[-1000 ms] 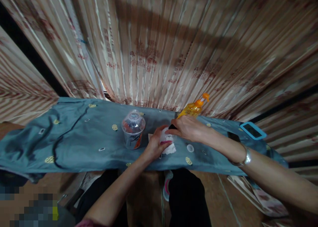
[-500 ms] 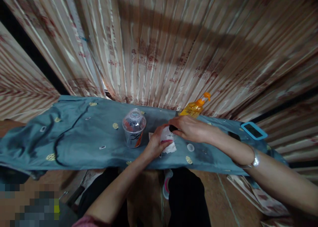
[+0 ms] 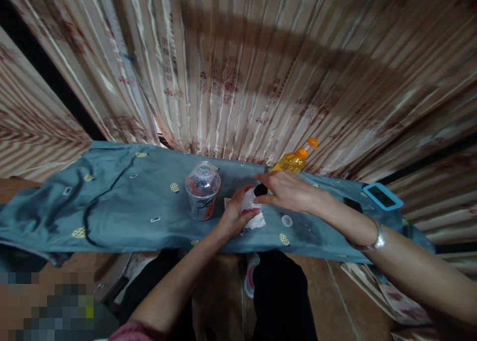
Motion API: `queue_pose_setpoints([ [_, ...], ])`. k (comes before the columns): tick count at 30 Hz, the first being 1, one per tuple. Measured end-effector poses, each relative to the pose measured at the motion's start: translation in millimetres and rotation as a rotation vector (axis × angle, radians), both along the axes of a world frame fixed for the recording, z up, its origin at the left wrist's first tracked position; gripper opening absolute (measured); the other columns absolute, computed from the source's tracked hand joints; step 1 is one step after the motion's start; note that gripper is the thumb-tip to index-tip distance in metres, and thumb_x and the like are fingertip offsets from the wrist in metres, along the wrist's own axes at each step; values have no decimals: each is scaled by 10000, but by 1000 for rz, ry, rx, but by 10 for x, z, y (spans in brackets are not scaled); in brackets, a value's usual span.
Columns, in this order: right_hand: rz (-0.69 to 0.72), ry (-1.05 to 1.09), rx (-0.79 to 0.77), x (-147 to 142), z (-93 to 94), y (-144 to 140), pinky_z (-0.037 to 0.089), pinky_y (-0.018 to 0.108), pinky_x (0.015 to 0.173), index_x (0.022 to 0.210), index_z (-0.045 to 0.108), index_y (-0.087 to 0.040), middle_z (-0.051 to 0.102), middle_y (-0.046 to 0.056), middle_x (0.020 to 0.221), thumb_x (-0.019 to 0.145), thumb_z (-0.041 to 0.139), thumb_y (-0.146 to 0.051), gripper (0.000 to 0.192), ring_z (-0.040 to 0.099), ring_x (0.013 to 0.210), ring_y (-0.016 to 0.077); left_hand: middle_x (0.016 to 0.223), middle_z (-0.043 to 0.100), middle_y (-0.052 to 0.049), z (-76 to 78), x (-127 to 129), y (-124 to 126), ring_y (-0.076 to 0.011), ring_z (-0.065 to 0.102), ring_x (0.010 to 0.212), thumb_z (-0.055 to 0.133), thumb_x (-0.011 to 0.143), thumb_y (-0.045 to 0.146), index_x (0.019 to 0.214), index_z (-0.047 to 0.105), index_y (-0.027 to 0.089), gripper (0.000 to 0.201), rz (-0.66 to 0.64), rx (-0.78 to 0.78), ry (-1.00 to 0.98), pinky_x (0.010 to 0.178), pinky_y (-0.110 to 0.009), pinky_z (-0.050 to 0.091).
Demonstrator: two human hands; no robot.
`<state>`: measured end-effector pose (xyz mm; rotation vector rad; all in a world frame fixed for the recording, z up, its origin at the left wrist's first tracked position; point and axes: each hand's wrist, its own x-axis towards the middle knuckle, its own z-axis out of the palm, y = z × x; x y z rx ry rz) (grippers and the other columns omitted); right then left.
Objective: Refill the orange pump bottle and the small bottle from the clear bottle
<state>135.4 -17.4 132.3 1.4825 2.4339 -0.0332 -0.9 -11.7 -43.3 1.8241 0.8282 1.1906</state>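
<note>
My left hand [image 3: 235,215] wraps round a small whitish, see-through bottle [image 3: 249,200] at the front middle of the cloth-covered table. A black cap [image 3: 260,190] tops this bottle, which looks tilted to the right. From the right, my right hand [image 3: 288,191] has the cap between its thumb and fingers. Under the bottle lies crumpled white tissue [image 3: 256,222], partly covered by the left hand. A clear plastic cup [image 3: 203,202] with a domed lid stands left of my hands. Right of the tissue rests a small round translucent disc [image 3: 286,220].
Behind my right hand stands an orange pump bottle [image 3: 292,162]. A blue-framed device [image 3: 383,197] and a dark flat object [image 3: 352,204] lie at the right. Pleated curtain [image 3: 223,82] rises behind the table [image 3: 122,202]. My legs are below its front edge.
My right hand's fingers have shifted and spread a little around the black cap, so more of it shows. My left hand keeps its hold on the bottle.
</note>
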Motion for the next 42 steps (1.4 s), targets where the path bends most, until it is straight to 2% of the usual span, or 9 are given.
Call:
queue_pose_setpoints([
  [4, 2, -12, -4, -1, -29, 17, 413, 296, 662, 1044, 661, -116, 717, 135, 918, 965, 526, -343, 276, 694, 907, 271, 1289, 601, -118, -6, 4, -3, -304, 567, 1211, 739, 786, 286, 1336, 478, 186, 617, -7, -11, 5, 1052, -444, 446],
  [8, -62, -37, 50, -3, -53, 47, 401, 342, 621, 905, 694, -68, 699, 209, 804, 988, 398, -514, 542, 701, 847, 349, 1325, 583, -117, 2, 4, -4, -298, 557, 1234, 740, 788, 286, 1337, 475, 200, 616, -1, -9, 5, 1070, -456, 434],
  [12, 21, 31, -10, 29, -27, 30, 405, 278, 659, 1208, 605, -147, 724, 107, 987, 900, 631, -351, 370, 693, 957, 260, 1298, 599, -115, 13, 1, 0, -298, 577, 1205, 750, 772, 260, 1327, 479, 197, 620, 1, -16, 9, 1048, -465, 455],
  [15, 16, 28, -13, 13, -51, 8, 372, 304, 618, 1044, 663, -113, 721, 137, 900, 951, 547, -341, 271, 702, 887, 281, 1281, 608, -117, 11, 4, -4, -298, 584, 1197, 750, 770, 249, 1319, 485, 192, 612, 7, -17, 21, 1042, -468, 462],
  [20, -93, 43, 67, 26, -133, -7, 361, 367, 604, 851, 692, -50, 690, 240, 802, 992, 360, -524, 595, 693, 848, 395, 1317, 591, -112, -5, 12, -13, -293, 566, 1238, 746, 771, 236, 1321, 482, 203, 612, 10, -9, 21, 1069, -464, 448],
  [27, -41, 266, 1, 277, -134, -75, 425, 263, 908, 1459, 382, -161, 625, 92, 1301, 904, 645, -333, 638, 612, 1155, 205, 1300, 600, -133, 3, 14, -8, -311, 582, 1207, 753, 768, 252, 1326, 490, 182, 621, 8, 16, -4, 1047, -484, 465],
  [31, -49, 256, -10, 199, -169, -71, 402, 296, 666, 1053, 658, -108, 710, 114, 888, 939, 570, -306, 245, 685, 860, 252, 1298, 602, -121, -14, 26, -6, -309, 575, 1216, 760, 767, 273, 1328, 501, 199, 622, 10, 32, -15, 1054, -485, 465],
  [37, -152, 330, 42, 182, -165, -50, 328, 305, 597, 947, 667, -113, 671, 96, 770, 901, 614, -451, 345, 652, 764, 245, 1313, 599, -134, -7, 4, -17, -312, 574, 1233, 750, 763, 254, 1336, 494, 191, 630, 41, 37, 13, 1058, -489, 461],
  [42, -434, 496, 38, 783, -674, -212, 507, 306, 767, 1292, 524, -164, 693, 48, 997, 1027, 302, -492, 477, 666, 825, 146, 1390, 563, -125, 10, -9, -43, -300, 537, 1297, 738, 764, 229, 1379, 462, 223, 674, 52, 25, 13, 1106, -480, 422],
])
